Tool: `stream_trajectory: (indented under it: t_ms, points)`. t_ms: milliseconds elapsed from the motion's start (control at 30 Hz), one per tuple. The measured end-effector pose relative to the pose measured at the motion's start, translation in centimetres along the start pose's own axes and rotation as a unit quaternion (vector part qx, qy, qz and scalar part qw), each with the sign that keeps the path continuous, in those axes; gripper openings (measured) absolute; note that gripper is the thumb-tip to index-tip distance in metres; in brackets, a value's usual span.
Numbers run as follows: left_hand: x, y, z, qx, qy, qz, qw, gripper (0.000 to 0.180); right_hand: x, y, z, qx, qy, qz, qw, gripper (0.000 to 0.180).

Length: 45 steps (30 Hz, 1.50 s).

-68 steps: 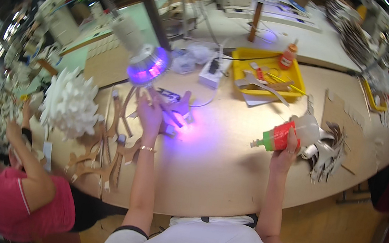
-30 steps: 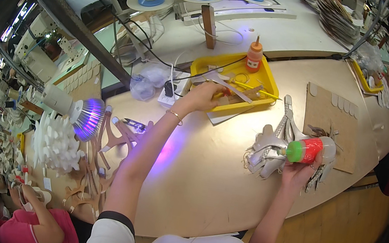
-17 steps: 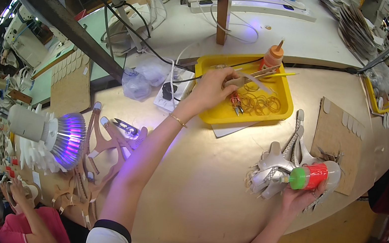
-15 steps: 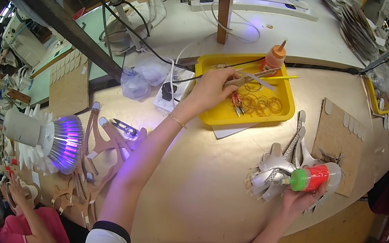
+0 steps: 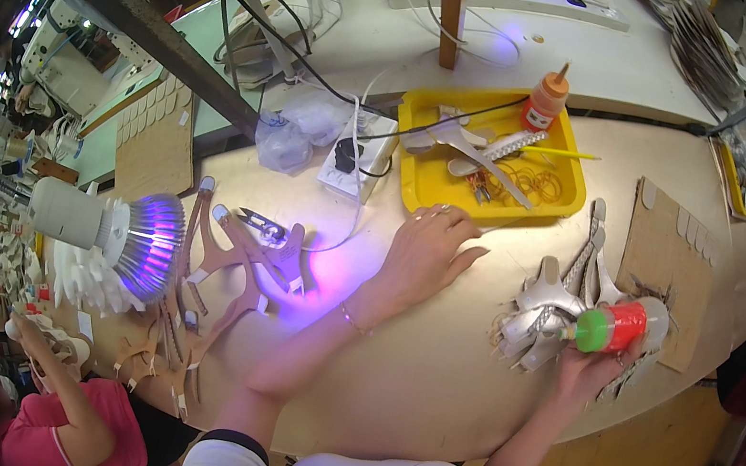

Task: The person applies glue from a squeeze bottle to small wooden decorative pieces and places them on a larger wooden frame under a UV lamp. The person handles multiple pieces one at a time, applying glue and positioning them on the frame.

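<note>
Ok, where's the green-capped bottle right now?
In the head view, the green-capped bottle is right of centre, held sideways in the right hand, by the silver straps.

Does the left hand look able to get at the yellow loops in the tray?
Probably yes: nothing shows in the left hand, just by the near rim of the tray, though a pale strap partly covers the yellow loops.

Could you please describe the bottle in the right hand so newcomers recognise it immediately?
On the pale table's right side, find the silver strap pieces. Near them, the right hand holds the bottle sideways. Its green cap sets it apart from the orange-capped bottle at the yellow tray.
</note>
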<state>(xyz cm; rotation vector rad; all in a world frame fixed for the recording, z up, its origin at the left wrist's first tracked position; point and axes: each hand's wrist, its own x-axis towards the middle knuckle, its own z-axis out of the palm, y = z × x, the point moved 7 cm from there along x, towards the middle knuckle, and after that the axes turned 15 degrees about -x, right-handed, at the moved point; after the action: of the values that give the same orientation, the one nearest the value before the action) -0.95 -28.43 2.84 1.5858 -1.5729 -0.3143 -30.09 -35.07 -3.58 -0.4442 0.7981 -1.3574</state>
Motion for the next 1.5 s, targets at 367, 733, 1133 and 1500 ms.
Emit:
stream_trajectory:
  t_ms: [367, 733, 1133, 1500]
  points:
    - [-4.4, -2.9, 0.8, 0.073, 0.085, -0.025, 0.993, 0.02, -1.9, 2.9, 3.5, -0.125, -0.049, 0.017, 0.991, 0.052]
    - [-4.7, -2.8, 1.0, 0.039, 0.092, 0.021, 0.995, 0.019, -5.4, -1.4, 1.6, -0.03, -0.022, -0.031, 0.999, 0.049]
    - [-8.3, -0.8, 2.0, 0.114, 0.037, 0.048, 0.992, 0.018, -14.1, -14.2, -17.9, 0.089, 0.225, -0.214, 0.946, 0.047]
    - [-11.2, 9.9, 5.7, -0.042, -0.08, 0.129, 0.987, 0.015, -16.6, -12.7, -23.1, 0.161, 0.233, -0.211, 0.936, 0.042]
